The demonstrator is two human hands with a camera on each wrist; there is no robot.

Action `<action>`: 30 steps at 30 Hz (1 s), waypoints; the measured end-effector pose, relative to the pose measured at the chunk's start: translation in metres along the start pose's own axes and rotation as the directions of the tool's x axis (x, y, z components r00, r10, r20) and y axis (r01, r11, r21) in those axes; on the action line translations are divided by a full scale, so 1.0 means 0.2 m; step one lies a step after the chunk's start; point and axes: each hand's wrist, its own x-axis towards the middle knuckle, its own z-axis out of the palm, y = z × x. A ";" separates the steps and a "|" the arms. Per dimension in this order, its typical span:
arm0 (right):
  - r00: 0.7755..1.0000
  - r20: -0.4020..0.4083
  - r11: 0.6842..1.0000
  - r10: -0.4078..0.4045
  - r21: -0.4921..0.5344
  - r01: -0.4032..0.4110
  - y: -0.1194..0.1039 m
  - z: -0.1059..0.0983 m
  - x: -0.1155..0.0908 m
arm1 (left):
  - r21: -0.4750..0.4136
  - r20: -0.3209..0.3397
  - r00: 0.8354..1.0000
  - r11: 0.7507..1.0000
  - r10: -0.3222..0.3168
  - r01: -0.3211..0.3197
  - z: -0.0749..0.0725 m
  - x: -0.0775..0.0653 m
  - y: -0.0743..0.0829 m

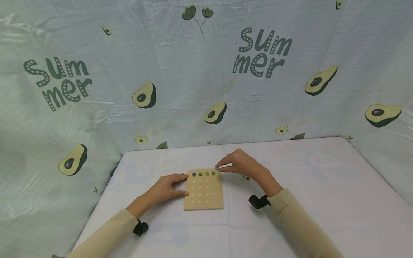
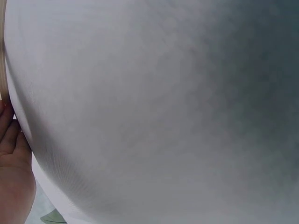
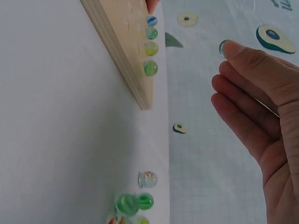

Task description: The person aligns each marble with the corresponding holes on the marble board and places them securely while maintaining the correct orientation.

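Observation:
A square wooden board [image 1: 204,193] with rows of shallow round dimples lies flat on the table. Its far row bears several glass marbles: a blue one [image 1: 194,175] at the left, then green and yellow ones [image 3: 151,48]. At the board's left edge, my left hand [image 1: 166,188] rests with fingers and thumb extended against it. My right hand [image 1: 242,164] pinches a clear bluish marble [image 3: 224,48] between thumb and index finger, above the board's far right corner. In the right wrist view its other fingers are loosely bent. Only part of the left hand shows in the left wrist view.
More loose marbles [image 3: 127,204], green, clear and orange-streaked, lie on the table right of the board, partly hidden by the right hand in the head view. A white cloth [image 1: 193,236] covers the table. A patterned curtain [image 1: 180,71] stands behind it.

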 end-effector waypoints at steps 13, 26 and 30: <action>1.000 0.015 0.997 0.019 0.074 -0.021 -0.02 0.10 0.08 | -0.009 -0.002 1.000 1.000 0.010 -0.010 0.00 0.01 0.01; 1.000 -0.006 0.996 0.028 0.089 -0.027 -0.02 0.17 0.13 | 0.012 -0.005 1.000 1.000 0.023 -0.022 0.00 0.01 0.00; 1.000 0.008 0.994 0.029 0.102 -0.030 -0.03 0.21 0.15 | 0.010 -0.005 0.999 0.999 0.034 -0.034 0.00 0.01 0.00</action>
